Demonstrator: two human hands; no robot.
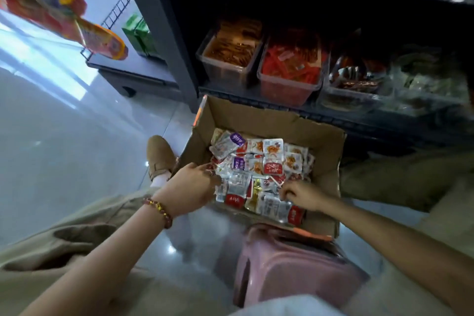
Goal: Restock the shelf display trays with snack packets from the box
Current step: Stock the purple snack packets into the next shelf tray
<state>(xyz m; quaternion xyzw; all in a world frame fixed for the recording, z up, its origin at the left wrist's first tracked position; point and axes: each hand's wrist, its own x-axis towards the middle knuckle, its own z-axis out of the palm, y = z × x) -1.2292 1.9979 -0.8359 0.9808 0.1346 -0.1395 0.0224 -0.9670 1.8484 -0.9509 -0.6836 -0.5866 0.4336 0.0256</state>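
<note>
Head view: gathering step. Left grip (191, 185) and right grip (301, 194) both curl around snack packets (259, 161) inside box (256, 118) on floor. Next, probably: lift a handful to shelf trays (282, 93) beyond box, matching packet type.

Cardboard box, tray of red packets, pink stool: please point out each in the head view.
cardboard box (269, 120): head view, inner face of its far wall.
tray of red packets (284, 92): head view, its clear front wall.
pink stool (295, 264): head view, its top surface.
</note>
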